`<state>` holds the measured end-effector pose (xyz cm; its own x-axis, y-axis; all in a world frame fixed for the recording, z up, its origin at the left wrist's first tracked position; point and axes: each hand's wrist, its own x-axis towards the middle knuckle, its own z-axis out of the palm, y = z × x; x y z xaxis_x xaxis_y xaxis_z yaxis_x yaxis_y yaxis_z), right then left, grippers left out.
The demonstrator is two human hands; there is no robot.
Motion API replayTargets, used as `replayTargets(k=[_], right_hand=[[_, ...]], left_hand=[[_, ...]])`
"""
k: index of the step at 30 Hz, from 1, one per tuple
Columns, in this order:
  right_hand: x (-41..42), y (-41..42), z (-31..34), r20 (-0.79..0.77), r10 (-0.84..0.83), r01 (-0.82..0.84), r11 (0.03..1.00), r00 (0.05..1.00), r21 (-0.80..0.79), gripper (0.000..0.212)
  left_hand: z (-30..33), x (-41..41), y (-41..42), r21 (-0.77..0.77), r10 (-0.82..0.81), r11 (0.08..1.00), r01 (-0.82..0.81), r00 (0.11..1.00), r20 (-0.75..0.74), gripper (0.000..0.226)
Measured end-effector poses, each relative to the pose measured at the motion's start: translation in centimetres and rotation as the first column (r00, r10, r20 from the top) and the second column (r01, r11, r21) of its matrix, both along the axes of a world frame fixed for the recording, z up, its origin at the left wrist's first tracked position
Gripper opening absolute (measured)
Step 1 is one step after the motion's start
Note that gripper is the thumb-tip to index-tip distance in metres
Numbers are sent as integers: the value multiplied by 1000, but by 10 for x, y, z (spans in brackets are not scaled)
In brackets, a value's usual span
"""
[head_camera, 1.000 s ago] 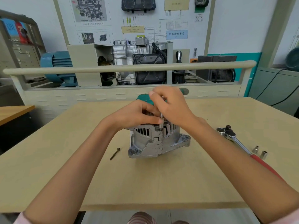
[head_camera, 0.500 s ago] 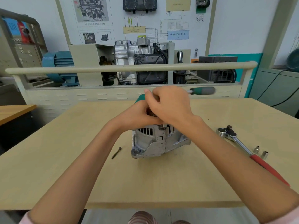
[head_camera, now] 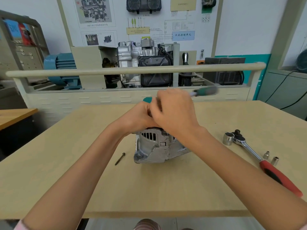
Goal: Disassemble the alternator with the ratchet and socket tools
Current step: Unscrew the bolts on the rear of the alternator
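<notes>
My left hand (head_camera: 137, 118) steadies the alternator (head_camera: 156, 146), likely heavy, rigid cast metal, from the top, while my right hand (head_camera: 174, 112) grips a green-handled driver (head_camera: 206, 91).

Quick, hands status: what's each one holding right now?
Left hand: fingers curled on top of the alternator, steadying it.
Right hand: grip closed on the green-handled tool.

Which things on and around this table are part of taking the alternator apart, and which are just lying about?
In the job:
alternator, under both hands (left hand, right hand)
green-handled tool
ratchet
large socket
two small sockets
loose bolt

Lying about:
engine display
blue motor
wall charts
</notes>
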<state>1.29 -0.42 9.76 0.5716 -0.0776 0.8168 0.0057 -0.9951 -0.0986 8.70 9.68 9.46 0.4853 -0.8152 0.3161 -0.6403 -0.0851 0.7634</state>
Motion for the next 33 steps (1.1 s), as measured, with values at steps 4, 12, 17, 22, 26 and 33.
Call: replayTargets(k=[4,12,17,22,26,33], right_hand=[[-4,14,-2,-42,-401,395,912,915,-109,28],[4,-5,7,147,506,-522,770,850,368,45],[1,-3,0,140,340,-364,904,930,223,34],[-2,6,-3,-49,-399,394,915,916,-85,23],[-2,5,4,19,-39,39,999,999,-16,26],[4,-9,8,75,496,-499,832,865,243,40]], left_hand=[[1,2,0,43,6,999,-8,999,54,31],[8,-4,1,134,-146,980,149,989,-32,20],[5,-2,2,74,-80,994,81,997,-19,28],[2,2,-2,80,17,997,-24,997,79,37],[7,-5,4,91,-100,991,96,994,44,28],[9,-3,6,113,-143,983,145,989,-25,13]])
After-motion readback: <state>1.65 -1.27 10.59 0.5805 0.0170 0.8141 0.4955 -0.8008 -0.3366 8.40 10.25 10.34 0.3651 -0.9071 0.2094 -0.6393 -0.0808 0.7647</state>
